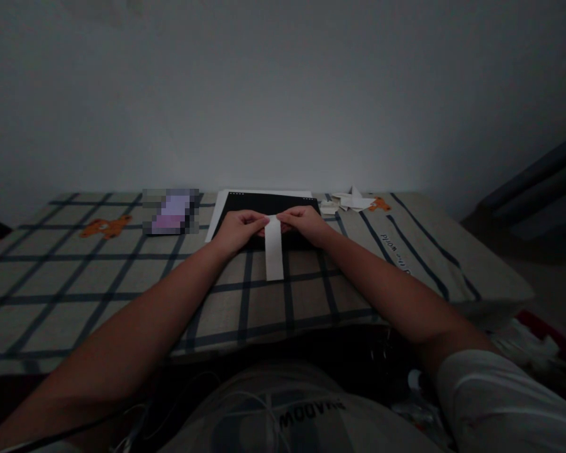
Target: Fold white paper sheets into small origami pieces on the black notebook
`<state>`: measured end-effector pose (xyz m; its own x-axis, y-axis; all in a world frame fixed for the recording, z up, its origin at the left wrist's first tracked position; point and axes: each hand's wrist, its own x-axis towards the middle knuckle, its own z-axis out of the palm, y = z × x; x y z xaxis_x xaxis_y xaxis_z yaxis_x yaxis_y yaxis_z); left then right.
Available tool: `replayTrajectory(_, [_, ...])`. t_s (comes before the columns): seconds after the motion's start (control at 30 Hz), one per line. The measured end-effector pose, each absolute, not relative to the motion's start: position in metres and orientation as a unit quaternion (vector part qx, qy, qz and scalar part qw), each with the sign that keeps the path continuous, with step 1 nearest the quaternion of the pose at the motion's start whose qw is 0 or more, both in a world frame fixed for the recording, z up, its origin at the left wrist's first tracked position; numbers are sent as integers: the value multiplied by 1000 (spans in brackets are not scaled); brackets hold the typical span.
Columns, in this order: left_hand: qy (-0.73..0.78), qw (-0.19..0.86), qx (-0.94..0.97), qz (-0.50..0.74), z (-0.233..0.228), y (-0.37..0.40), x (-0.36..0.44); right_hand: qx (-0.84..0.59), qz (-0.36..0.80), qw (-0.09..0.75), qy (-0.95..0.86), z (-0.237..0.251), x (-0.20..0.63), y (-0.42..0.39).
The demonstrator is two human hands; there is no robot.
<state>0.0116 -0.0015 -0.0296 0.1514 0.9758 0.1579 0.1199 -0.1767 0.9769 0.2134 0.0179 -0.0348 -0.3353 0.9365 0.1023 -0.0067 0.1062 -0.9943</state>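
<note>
A narrow white paper strip hangs toward me from between my two hands. My left hand pinches its top at the left edge, and my right hand pinches the same end from the right. Both thumbs lie close together on the paper, with the other fingers curled and partly hidden behind it. Under and behind the hands lies a black notebook or folder with small holes along its far edge. White sheets stick out from beneath it.
A checked cloth covers the table. A phone-like object, blurred by pixelation, lies to the left. Folded white paper pieces sit at the back right. The wall rises directly behind the table. Below the right edge are white crumpled things.
</note>
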Motion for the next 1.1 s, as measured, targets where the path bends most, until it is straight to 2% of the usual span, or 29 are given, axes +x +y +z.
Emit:
replayTrajectory(0.23, [424, 494, 588, 480, -34, 1, 13, -403, 439, 452, -664, -31, 217, 20])
replayTrajectory(0.33, [426, 510, 594, 454, -36, 4, 11, -404, 477, 469, -625, -32, 215, 20])
replayTrajectory(0.5, [442, 470, 605, 467, -37, 6, 8, -386, 544, 452, -592, -33, 213, 19])
replayTrajectory(0.8, [439, 508, 595, 441, -34, 3, 10, -411, 512, 492, -572, -33, 212, 22])
replayTrajectory(0.9, [450, 485, 598, 452, -35, 5, 9, -412, 507, 496, -572, -35, 212, 24])
replayTrajectory(1.0, [472, 436, 584, 496, -35, 7, 8, -417, 450, 510, -603, -36, 211, 22])
replayTrajectory(1.1, [473, 421, 569, 524, -33, 7, 8, -417, 352, 487, -682, -33, 211, 16])
